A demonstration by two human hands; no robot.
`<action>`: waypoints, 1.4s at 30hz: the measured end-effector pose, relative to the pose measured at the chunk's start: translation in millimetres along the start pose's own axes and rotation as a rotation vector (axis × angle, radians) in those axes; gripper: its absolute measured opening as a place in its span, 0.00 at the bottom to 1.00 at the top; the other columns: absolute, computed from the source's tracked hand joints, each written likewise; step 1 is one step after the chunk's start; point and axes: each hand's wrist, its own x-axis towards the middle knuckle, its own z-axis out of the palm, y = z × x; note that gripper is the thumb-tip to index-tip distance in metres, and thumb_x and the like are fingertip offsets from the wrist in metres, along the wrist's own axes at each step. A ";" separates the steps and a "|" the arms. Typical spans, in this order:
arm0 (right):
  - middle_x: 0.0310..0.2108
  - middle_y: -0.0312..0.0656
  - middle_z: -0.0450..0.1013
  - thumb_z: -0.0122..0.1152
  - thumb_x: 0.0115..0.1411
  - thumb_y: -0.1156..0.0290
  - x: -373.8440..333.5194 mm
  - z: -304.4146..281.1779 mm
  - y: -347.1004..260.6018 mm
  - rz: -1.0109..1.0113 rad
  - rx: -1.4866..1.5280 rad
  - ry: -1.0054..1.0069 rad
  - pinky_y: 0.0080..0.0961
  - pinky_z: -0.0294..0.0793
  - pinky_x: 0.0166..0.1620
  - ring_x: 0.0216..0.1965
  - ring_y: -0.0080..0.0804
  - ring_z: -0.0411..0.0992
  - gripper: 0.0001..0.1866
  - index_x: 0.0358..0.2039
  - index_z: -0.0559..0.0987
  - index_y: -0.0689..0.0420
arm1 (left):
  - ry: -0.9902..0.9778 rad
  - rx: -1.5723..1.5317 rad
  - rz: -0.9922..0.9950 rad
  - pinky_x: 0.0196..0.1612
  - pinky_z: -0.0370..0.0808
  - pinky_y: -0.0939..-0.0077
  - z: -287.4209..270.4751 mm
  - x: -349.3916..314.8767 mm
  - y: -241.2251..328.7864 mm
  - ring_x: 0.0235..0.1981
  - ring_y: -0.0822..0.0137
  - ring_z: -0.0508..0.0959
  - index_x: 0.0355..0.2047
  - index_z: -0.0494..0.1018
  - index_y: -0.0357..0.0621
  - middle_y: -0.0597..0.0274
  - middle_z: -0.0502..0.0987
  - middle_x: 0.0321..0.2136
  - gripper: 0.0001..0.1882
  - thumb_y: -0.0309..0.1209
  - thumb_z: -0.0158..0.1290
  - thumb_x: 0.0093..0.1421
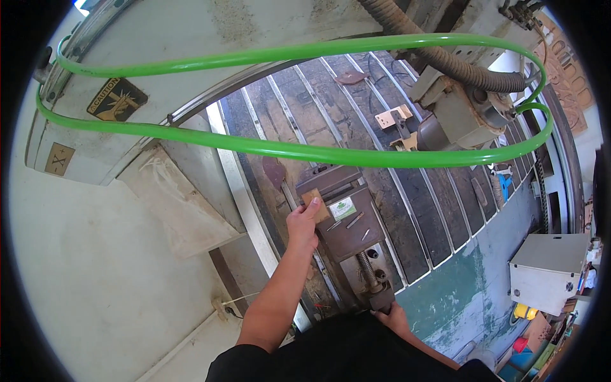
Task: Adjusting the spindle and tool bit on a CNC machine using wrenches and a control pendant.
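Looming well beyond the left hand (301, 226), here's the pale machine beam (280, 25), and below it the slotted bed (426, 216) spreads out past both hands. Across the view sweeps the green hose (280, 149), crossing ahead of the left hand; if it snagged on something when the machine moved, it could be pulled loose. Far to that hand's right hangs the spindle head (461, 118), well apart from the fingers, though an unexpected start with bare hands down here would be the worst outcome.

Next down in size, the vise (344, 245), running from just right of the left hand back to the right hand (396, 319), which sits against its near end; I can't tell how those fingers close, they're partly hidden. Trouble there? Turning the screw (366, 267) with fingertips near the clamping faces could nip them.

And the wooden block (322, 213)! It's right at the left fingertips, pinched with the thumb on top, over the vise's left edge. A loose pinch could let it tilt or slip.

Smaller now: the card (342, 208), just right of that block, and beside it the thin metal pins (355, 220), which a knock could roll off.
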 end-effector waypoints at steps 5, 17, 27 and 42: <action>0.32 0.57 0.72 0.69 0.38 0.50 -13.2 -17.4 -24.7 0.020 -0.052 -0.025 0.35 0.70 0.39 0.37 0.50 0.72 0.37 0.40 0.68 0.69 | -0.006 -0.003 -0.003 0.34 0.70 0.79 5.2 -2.2 1.3 0.29 0.72 0.74 0.33 0.72 0.33 0.62 0.75 0.29 0.12 0.30 0.57 0.52; 0.28 0.55 0.73 0.70 0.36 0.49 30.2 -30.5 -14.3 0.326 0.156 -0.655 0.32 0.72 0.38 0.36 0.43 0.74 0.33 0.30 0.74 0.69 | -0.016 -0.008 -0.047 0.35 0.70 0.77 2.9 -5.7 3.0 0.30 0.72 0.74 0.34 0.72 0.34 0.62 0.75 0.30 0.13 0.30 0.57 0.52; 0.30 0.53 0.74 0.68 0.37 0.47 4.9 -15.4 -27.5 0.079 -0.065 -0.140 0.32 0.72 0.36 0.33 0.42 0.74 0.33 0.33 0.75 0.66 | -0.001 -0.020 -0.032 0.34 0.71 0.78 1.9 -4.6 4.5 0.29 0.71 0.74 0.34 0.72 0.33 0.61 0.75 0.30 0.12 0.29 0.56 0.52; 0.32 0.44 0.74 0.70 0.40 0.55 8.3 -14.9 -24.0 0.141 -0.047 -0.212 0.27 0.71 0.37 0.34 0.30 0.72 0.27 0.35 0.76 0.63 | -0.015 -0.014 -0.024 0.33 0.70 0.79 1.4 -4.8 2.9 0.28 0.73 0.74 0.33 0.72 0.33 0.62 0.75 0.29 0.13 0.30 0.56 0.52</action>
